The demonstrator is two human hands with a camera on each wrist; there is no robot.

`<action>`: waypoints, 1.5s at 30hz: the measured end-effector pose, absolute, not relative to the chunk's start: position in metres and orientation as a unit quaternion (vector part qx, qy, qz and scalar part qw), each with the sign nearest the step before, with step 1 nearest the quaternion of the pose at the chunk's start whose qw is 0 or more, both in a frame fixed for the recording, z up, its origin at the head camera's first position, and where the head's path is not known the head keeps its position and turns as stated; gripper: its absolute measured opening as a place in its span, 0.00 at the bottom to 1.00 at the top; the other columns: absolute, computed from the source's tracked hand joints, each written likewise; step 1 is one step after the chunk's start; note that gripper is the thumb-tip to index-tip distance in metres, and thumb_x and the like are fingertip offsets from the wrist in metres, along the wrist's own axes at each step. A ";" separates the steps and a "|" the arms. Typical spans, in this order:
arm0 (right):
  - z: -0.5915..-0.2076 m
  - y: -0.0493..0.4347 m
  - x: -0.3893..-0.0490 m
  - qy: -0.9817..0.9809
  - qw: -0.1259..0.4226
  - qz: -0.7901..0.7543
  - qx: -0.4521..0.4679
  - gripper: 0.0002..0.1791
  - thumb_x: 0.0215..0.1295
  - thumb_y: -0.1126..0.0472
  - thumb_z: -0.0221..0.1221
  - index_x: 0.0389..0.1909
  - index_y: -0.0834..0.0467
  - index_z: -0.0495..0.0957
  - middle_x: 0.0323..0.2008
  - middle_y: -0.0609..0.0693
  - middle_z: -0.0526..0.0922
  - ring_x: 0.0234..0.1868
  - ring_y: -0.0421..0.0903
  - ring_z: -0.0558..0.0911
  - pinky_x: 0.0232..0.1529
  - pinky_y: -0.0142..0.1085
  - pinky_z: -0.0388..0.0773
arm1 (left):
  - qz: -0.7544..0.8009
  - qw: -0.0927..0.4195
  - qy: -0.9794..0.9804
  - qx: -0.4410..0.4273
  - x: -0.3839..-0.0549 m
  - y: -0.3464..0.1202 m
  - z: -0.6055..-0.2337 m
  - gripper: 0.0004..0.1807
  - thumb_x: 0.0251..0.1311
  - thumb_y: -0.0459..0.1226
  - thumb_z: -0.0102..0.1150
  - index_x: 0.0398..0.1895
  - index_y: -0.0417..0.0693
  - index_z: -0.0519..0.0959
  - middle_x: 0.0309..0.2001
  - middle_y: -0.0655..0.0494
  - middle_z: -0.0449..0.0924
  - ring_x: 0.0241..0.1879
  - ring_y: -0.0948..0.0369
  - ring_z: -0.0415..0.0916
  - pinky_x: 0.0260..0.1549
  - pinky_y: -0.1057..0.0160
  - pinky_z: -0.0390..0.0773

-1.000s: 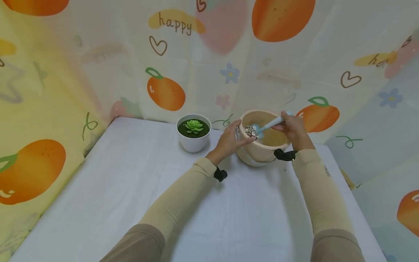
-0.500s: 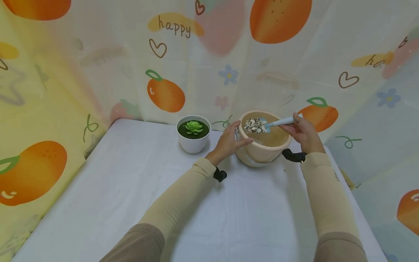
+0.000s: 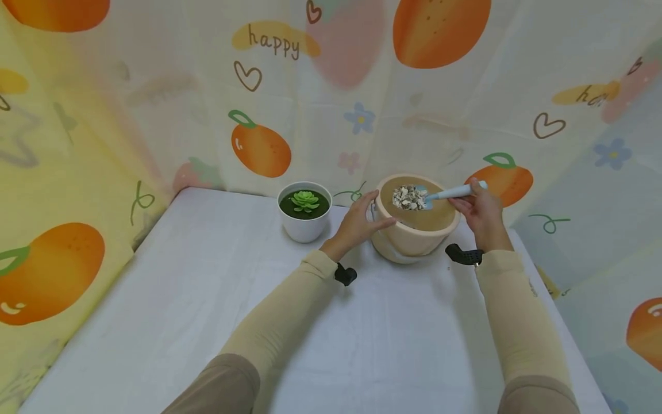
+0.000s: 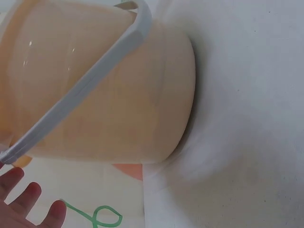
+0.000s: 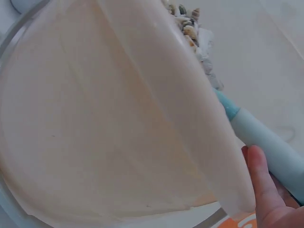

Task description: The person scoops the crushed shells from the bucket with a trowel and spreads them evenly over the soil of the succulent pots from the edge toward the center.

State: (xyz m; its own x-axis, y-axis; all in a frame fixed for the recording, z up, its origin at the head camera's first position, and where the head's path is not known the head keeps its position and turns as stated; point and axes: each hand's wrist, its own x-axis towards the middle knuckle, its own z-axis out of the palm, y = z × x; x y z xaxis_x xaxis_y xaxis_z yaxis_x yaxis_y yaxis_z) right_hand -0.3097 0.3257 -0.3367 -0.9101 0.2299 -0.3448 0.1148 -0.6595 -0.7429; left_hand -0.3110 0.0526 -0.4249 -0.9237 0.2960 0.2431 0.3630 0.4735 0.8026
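A peach plastic bucket [image 3: 414, 237] with a grey handle [image 4: 80, 90] stands at the back right of the table. My left hand [image 3: 357, 224] rests against its left side, thumb at the front rim and fingers spread, as the left wrist view also shows. My right hand [image 3: 483, 213] holds the handle of a light blue toy shovel [image 3: 455, 192] between thumb and fingers. Heaped on its blade, above the bucket's opening, are small seashells [image 3: 410, 198]. In the right wrist view the bucket's wall hides part of the shells [image 5: 191, 33] and the blade.
A white pot [image 3: 304, 227] with a green succulent [image 3: 304, 200] stands left of the bucket, near the table's back edge. A white cloth covers the table [image 3: 207, 299]. Printed curtains [image 3: 320, 103] hang close behind and at both sides.
My right hand has raised the shovel from inside the bucket's left part and drawn it slightly right, bringing the heaped shells into fuller view. My left hand has stayed at the rim.
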 end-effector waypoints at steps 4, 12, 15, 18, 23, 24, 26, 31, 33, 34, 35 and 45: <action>-0.340 0.324 -0.308 -0.404 0.062 0.889 -0.205 0.10 0.65 0.58 0.60 0.42 0.59 0.74 0.25 0.60 0.84 0.27 0.55 0.86 0.34 0.49 0.83 | -0.490 0.030 -0.849 -0.196 -0.311 0.050 -0.424 0.48 0.54 0.56 0.67 0.74 0.50 0.59 0.74 0.53 0.60 0.74 0.54 0.56 0.71 0.53 0.60; -0.344 0.325 -0.306 -0.394 0.080 0.894 -0.198 0.08 0.66 0.60 0.59 0.41 0.60 0.74 0.21 0.59 0.84 0.24 0.55 0.87 0.25 0.47 0.84 | -0.495 0.018 -0.848 -0.190 -0.310 0.050 -0.423 0.48 0.54 0.56 0.67 0.75 0.50 0.58 0.75 0.53 0.59 0.75 0.54 0.55 0.71 0.52 0.61; -0.344 0.324 -0.306 -0.398 0.083 0.892 -0.196 0.07 0.67 0.60 0.59 0.40 0.60 0.75 0.21 0.59 0.84 0.25 0.55 0.87 0.25 0.47 0.84 | -0.496 0.020 -0.848 -0.188 -0.310 0.050 -0.423 0.48 0.54 0.56 0.67 0.75 0.50 0.58 0.75 0.53 0.59 0.75 0.54 0.55 0.71 0.52 0.61; -0.345 0.324 -0.306 -0.399 0.084 0.892 -0.194 0.07 0.66 0.60 0.59 0.39 0.60 0.75 0.22 0.59 0.84 0.25 0.54 0.87 0.25 0.47 0.84 | -0.498 0.024 -0.846 -0.189 -0.310 0.050 -0.424 0.48 0.54 0.56 0.67 0.74 0.49 0.58 0.74 0.53 0.59 0.75 0.53 0.55 0.71 0.51 0.60; -0.345 0.323 -0.305 -0.401 0.085 0.891 -0.196 0.08 0.66 0.59 0.60 0.40 0.59 0.76 0.23 0.59 0.85 0.26 0.54 0.87 0.28 0.47 0.83 | -0.499 0.029 -0.845 -0.190 -0.312 0.049 -0.426 0.47 0.54 0.56 0.67 0.74 0.49 0.59 0.74 0.52 0.60 0.74 0.53 0.55 0.71 0.50 0.61; -0.345 0.323 -0.304 -0.399 0.085 0.892 -0.196 0.08 0.66 0.59 0.60 0.41 0.59 0.76 0.23 0.59 0.85 0.26 0.54 0.87 0.29 0.48 0.83 | -0.498 0.029 -0.846 -0.190 -0.312 0.049 -0.426 0.47 0.55 0.56 0.67 0.74 0.49 0.59 0.74 0.51 0.61 0.74 0.52 0.55 0.71 0.50 0.60; -0.345 0.322 -0.304 -0.398 0.084 0.893 -0.195 0.08 0.66 0.59 0.60 0.41 0.59 0.75 0.24 0.59 0.85 0.27 0.54 0.87 0.31 0.48 0.82 | -0.496 0.031 -0.847 -0.188 -0.312 0.048 -0.426 0.46 0.55 0.56 0.66 0.74 0.49 0.60 0.73 0.51 0.61 0.74 0.52 0.55 0.71 0.50 0.60; -0.345 0.320 -0.304 -0.388 0.083 0.898 -0.189 0.08 0.65 0.59 0.60 0.40 0.59 0.76 0.23 0.59 0.84 0.26 0.55 0.87 0.30 0.49 0.83 | -0.493 0.026 -0.849 -0.186 -0.311 0.046 -0.424 0.46 0.55 0.55 0.66 0.73 0.48 0.60 0.73 0.49 0.61 0.74 0.51 0.55 0.71 0.50 0.60; -0.344 0.319 -0.304 -0.381 0.083 0.901 -0.189 0.08 0.65 0.60 0.61 0.39 0.60 0.75 0.22 0.59 0.83 0.26 0.55 0.87 0.27 0.49 0.83 | -0.492 0.020 -0.850 -0.187 -0.310 0.045 -0.424 0.46 0.56 0.55 0.66 0.74 0.48 0.60 0.73 0.49 0.61 0.74 0.51 0.55 0.71 0.50 0.60; -0.344 0.319 -0.304 -0.378 0.083 0.903 -0.188 0.08 0.64 0.60 0.61 0.39 0.60 0.75 0.22 0.59 0.83 0.25 0.55 0.87 0.26 0.49 0.83 | -0.493 0.018 -0.849 -0.188 -0.309 0.045 -0.424 0.46 0.55 0.55 0.67 0.74 0.48 0.60 0.73 0.49 0.60 0.74 0.51 0.55 0.71 0.50 0.60; -0.343 0.318 -0.304 -0.376 0.082 0.904 -0.187 0.08 0.64 0.60 0.61 0.38 0.60 0.75 0.22 0.59 0.83 0.25 0.55 0.87 0.26 0.49 0.83 | -0.494 0.015 -0.849 -0.188 -0.309 0.044 -0.424 0.46 0.55 0.55 0.67 0.74 0.48 0.60 0.73 0.49 0.60 0.74 0.51 0.55 0.71 0.49 0.60; -0.335 0.310 -0.301 -0.393 0.088 0.896 -0.184 0.09 0.65 0.57 0.60 0.39 0.59 0.78 0.24 0.58 0.83 0.27 0.54 0.87 0.29 0.46 0.84 | -0.493 0.014 -0.847 -0.199 -0.306 0.036 -0.419 0.44 0.56 0.54 0.66 0.73 0.49 0.61 0.73 0.50 0.61 0.73 0.51 0.57 0.70 0.48 0.61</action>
State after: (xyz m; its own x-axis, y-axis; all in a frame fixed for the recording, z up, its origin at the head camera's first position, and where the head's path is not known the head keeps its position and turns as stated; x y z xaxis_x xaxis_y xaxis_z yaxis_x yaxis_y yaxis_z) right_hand -0.3006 0.3105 -0.3351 -0.9167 0.3027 -0.2607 -0.0131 -0.6750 -0.7377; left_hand -0.3058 0.0363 -0.4193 -0.9203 0.3237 0.2196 0.3508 0.4345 0.8295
